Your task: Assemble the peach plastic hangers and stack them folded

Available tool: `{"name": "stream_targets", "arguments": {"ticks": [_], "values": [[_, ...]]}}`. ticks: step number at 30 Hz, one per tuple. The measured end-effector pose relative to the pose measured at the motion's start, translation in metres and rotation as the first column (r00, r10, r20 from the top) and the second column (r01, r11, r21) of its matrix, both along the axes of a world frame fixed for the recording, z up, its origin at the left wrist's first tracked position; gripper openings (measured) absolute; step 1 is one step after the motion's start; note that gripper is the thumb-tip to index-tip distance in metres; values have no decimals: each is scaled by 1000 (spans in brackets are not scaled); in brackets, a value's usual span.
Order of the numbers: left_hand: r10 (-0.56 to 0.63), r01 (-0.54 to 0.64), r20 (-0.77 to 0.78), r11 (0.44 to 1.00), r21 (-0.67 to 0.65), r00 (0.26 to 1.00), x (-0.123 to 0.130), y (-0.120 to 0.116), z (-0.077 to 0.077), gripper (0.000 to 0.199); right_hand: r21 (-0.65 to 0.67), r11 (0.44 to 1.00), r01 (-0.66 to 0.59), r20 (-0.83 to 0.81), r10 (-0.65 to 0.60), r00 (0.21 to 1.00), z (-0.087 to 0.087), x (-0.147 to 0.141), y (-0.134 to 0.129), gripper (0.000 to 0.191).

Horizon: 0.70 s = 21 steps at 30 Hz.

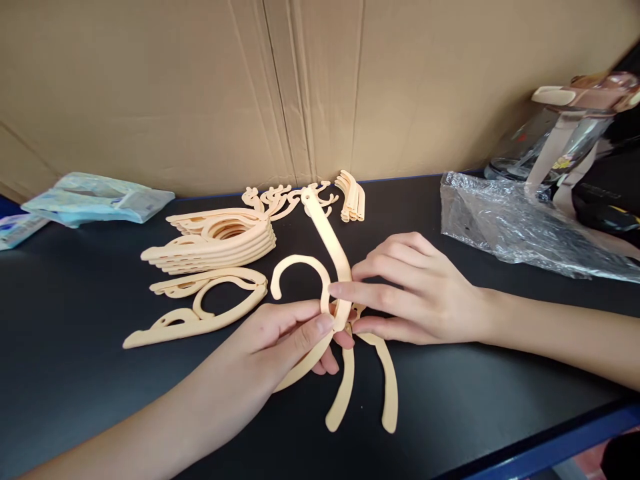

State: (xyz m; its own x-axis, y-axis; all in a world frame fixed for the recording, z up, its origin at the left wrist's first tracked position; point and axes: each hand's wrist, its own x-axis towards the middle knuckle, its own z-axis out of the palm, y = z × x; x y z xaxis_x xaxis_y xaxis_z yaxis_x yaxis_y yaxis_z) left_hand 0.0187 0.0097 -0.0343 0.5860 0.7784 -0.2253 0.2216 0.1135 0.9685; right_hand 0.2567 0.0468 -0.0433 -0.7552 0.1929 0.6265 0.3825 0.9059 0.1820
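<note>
My left hand (287,340) is closed around the joint of a cream plastic folding hanger, its thumb pressing near the base of the curved hook (299,259). A long hanger arm (327,233) points up and away from that joint. My right hand (420,293) pinches this arm low down, from the right, with its fingertips. Below the hands, a curved arm piece (341,393) and another curved piece (389,387) point toward me. Whether these are joined to the held hanger cannot be seen, as my fingers cover the middle.
Folded hangers (225,250) are stacked at the left, with a separate folded hanger (215,323) nearer me. Hooks (280,202) and loose arm pieces (353,198) lie behind. Clear plastic wrap (515,227) and a bottle (570,147) are right; a tissue pack (95,197) is left. Cardboard (425,87) stands behind.
</note>
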Motion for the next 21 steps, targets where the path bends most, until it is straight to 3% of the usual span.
{"name": "stream_targets", "arguments": {"ticks": [8, 13, 15, 18, 21], "values": [[0, 4, -71, 999, 51, 997, 2, -1, 1, 37, -32, 999, -8, 94, 11, 996, 0, -1, 2, 36], [9, 46, -217, 969, 245, 976, 5, -6, -1, 37, -48, 998, -27, 123, 33, 992, -1, -3, 1, 32], [34, 82, -262, 904, 419, 965, 4, -8, -3, 34, -42, 999, -26, 91, 30, 995, -1, -4, -1, 30], [89, 161, -332, 740, 653, 939, 2, -12, -6, 21, -56, 998, -37, 54, 40, 998, 0, -3, -1, 35], [124, 202, -335, 590, 782, 934, -1, -13, -8, 14, -223, 973, -57, -48, 48, 998, 0, 0, 4, 45]]}}
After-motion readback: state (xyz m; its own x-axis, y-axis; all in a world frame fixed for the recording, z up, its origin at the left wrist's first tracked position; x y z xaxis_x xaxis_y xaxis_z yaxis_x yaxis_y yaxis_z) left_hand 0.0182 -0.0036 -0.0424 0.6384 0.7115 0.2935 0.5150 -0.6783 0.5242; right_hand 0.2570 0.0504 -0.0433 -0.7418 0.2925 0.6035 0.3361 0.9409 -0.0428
